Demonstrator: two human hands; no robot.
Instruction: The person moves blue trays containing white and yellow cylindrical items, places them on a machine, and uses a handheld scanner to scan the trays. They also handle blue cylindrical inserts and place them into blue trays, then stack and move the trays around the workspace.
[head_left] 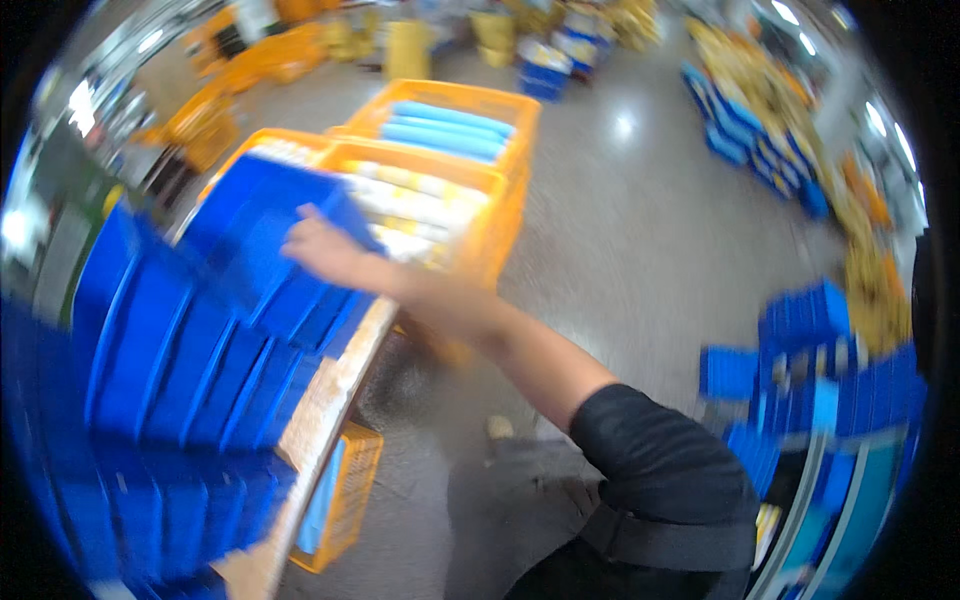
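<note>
From the lower right my right arm, in a short black sleeve, reaches across to the left. My right hand [325, 250] is at a blue plastic bin [252, 200], its fingers bunched and closed at the bin's side; blur hides the exact grip. This bin sits tilted at the far end of a stack of nested blue bins [160, 350] on a worn wooden bench top [335, 385]. My left hand does not show.
Beyond the bench stand orange crates [515, 190] holding white-and-yellow rolls [415, 205] and light blue rolls [445, 130]. Another orange crate [355, 490] is under the bench edge. More blue bins [805, 320] are stacked at the right, beside a grey floor [620, 210].
</note>
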